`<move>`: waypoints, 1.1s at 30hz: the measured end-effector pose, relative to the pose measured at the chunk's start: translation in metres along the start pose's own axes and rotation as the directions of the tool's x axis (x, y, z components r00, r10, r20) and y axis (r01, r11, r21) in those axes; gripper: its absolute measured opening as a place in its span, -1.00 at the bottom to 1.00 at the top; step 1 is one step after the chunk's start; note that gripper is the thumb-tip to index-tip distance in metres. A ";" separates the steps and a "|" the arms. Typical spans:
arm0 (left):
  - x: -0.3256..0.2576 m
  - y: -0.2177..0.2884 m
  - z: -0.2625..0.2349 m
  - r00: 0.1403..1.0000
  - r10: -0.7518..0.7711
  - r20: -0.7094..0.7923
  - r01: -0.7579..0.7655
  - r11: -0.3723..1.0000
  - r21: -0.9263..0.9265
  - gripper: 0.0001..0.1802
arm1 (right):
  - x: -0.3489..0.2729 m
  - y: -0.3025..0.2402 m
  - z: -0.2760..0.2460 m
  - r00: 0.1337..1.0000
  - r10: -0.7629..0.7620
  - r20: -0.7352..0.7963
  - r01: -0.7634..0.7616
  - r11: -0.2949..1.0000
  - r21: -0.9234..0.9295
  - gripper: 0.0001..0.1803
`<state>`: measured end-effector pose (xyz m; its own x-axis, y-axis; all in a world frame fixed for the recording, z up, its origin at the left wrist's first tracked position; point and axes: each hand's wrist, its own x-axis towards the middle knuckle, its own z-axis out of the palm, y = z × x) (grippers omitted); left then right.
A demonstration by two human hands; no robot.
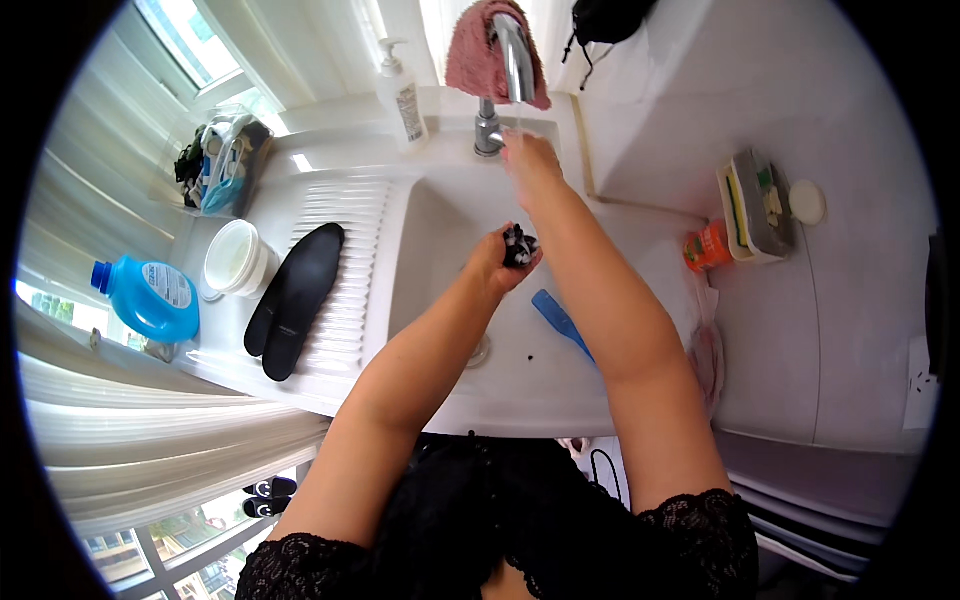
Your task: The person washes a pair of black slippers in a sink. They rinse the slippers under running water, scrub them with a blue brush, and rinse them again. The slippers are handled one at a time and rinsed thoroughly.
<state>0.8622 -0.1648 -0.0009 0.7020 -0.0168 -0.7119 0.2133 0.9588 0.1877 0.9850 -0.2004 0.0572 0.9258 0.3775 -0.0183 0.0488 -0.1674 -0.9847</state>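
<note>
My left hand (488,262) is over the white sink basin (420,270), its fingers curled round a crumpled black bundle (519,246) with white patches that look like suds. What the bundle is cannot be made out. My right hand (533,165) reaches further forward to the chrome faucet (515,60), its fingers closed at the faucet handle (496,138) and partly hidden. A thin stream of water seems to fall from the spout by that hand. A blue brush (562,318) lies in the basin, partly behind my right forearm.
Two black insoles (297,300) lie on the ribbed drainboard (345,240), beside a white tub (238,258). A blue detergent bottle (155,298) and a pump bottle (402,100) stand left. A pink cloth (470,55) drapes the faucet. Right are an orange container (706,246) and a sponge holder (755,210).
</note>
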 end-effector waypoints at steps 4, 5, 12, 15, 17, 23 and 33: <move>0.008 0.006 -0.007 0.994 -0.039 0.105 0.038 0.999 0.012 -0.83 | -0.040 -0.016 -0.027 0.991 0.133 0.032 -0.137 0.968 0.211 -0.42; 0.012 0.010 -0.014 0.984 -0.056 0.169 0.055 0.998 0.012 -0.82 | -0.061 -0.029 -0.031 0.964 0.264 0.029 -0.265 0.949 0.169 -0.41; -0.029 -0.005 0.032 0.974 0.223 -0.041 -0.201 0.934 0.296 -0.69 | -0.108 0.023 -0.044 0.947 0.261 0.187 -0.286 0.950 0.123 -0.36; -0.044 -0.007 0.045 0.960 0.263 -0.099 -0.223 0.926 0.304 -0.64 | -0.104 0.018 -0.041 0.928 0.266 0.259 -0.322 0.924 0.204 -0.38; -0.047 -0.005 0.043 0.962 0.254 -0.101 -0.213 0.928 0.304 -0.61 | -0.094 0.009 -0.031 0.965 0.261 -0.003 -0.252 0.935 0.248 -0.31; -0.035 -0.003 0.011 0.993 0.086 0.083 -0.092 0.993 0.072 -0.59 | -0.001 0.003 -0.032 0.979 0.069 -0.194 -0.084 0.994 -0.066 -0.26; -0.031 0.004 0.009 0.983 0.106 0.150 -0.106 0.994 -0.011 -0.63 | 0.017 0.005 -0.035 0.989 0.064 -0.131 -0.091 0.974 -0.209 -0.50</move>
<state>0.8475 -0.1635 0.0282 0.8149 0.0429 -0.5780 0.1300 0.9583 0.2544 1.0143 -0.2263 0.0577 0.9682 0.2433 -0.0586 0.0416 -0.3873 -0.9210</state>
